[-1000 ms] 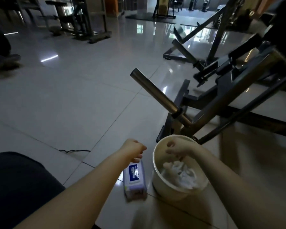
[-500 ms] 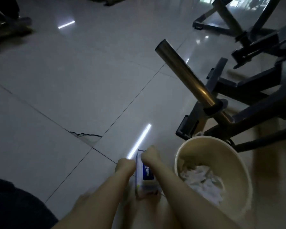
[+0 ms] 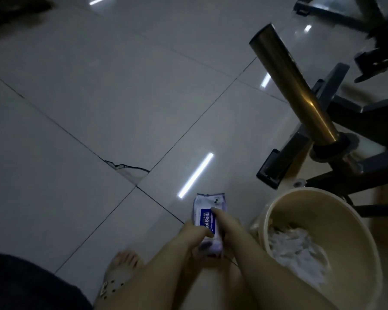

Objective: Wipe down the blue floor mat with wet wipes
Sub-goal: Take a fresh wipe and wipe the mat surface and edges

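A white and purple pack of wet wipes (image 3: pixel 207 208) with a blue label lies on the tiled floor near the bottom middle. My left hand (image 3: pixel 194 234) grips the pack's left side with the thumb on top. My right hand (image 3: pixel 227 224) rests on the pack's right side, a straight finger reaching onto the blue label. The blue floor mat is not in view.
A cream bucket (image 3: pixel 358 222) with used white wipes (image 3: pixel 298 249) stands right of the pack. Behind it a brass-coloured bar (image 3: pixel 293 86) juts from a dark gym machine frame (image 3: pixel 367 117). A cracked tile corner (image 3: pixel 128 168) lies to the left. My sandalled foot (image 3: pixel 121 269) is at the bottom.
My right hand left the bucket and came onto the wipes pack; my left hand closed on the pack's side. The view tilted down toward the floor.
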A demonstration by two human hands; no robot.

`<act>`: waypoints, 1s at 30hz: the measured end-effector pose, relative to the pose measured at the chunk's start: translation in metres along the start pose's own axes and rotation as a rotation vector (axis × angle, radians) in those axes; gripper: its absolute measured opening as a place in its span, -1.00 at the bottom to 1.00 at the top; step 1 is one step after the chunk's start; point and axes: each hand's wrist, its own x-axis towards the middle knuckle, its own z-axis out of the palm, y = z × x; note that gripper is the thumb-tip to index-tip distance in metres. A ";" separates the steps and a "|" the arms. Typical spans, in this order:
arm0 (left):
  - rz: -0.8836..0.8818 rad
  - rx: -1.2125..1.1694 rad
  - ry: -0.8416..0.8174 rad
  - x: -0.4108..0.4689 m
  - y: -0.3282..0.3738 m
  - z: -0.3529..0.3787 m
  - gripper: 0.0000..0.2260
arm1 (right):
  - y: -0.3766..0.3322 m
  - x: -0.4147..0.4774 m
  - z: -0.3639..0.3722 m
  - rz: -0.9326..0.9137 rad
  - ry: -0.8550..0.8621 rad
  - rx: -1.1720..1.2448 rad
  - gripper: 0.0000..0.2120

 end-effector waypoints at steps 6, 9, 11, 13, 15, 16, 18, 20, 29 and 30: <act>0.260 0.044 0.270 -0.029 0.024 -0.021 -0.45 | -0.053 -0.091 0.022 -0.233 -0.197 0.058 -0.66; 0.396 0.208 0.483 -0.055 0.049 -0.038 -0.44 | -0.084 -0.135 0.034 -0.397 -0.254 0.046 -0.62; 0.479 0.273 0.621 -0.077 0.069 -0.053 -0.40 | -0.106 -0.167 0.045 -0.501 -0.299 0.054 -0.59; 0.582 0.336 0.765 -0.104 0.089 -0.070 -0.37 | -0.126 -0.207 0.058 -0.592 -0.362 0.095 -0.59; 0.728 0.409 0.922 -0.136 0.105 -0.092 -0.35 | -0.144 -0.249 0.072 -0.669 -0.464 0.181 -0.57; 0.799 0.444 0.995 -0.153 0.112 -0.102 -0.33 | -0.152 -0.268 0.080 -0.710 -0.514 0.222 -0.55; 0.895 0.482 1.107 -0.188 0.125 -0.129 -0.27 | -0.168 -0.311 0.098 -0.797 -0.572 0.274 -0.51; 0.946 0.489 1.173 -0.226 0.135 -0.157 -0.26 | -0.181 -0.352 0.120 -0.891 -0.591 0.287 -0.49; 1.084 0.268 1.359 -0.361 0.127 -0.286 -0.55 | -0.201 -0.471 0.234 -0.997 -0.804 0.286 -0.39; 1.079 0.197 1.367 -0.374 0.121 -0.306 -0.55 | -0.198 -0.481 0.249 -0.978 -0.847 0.281 -0.37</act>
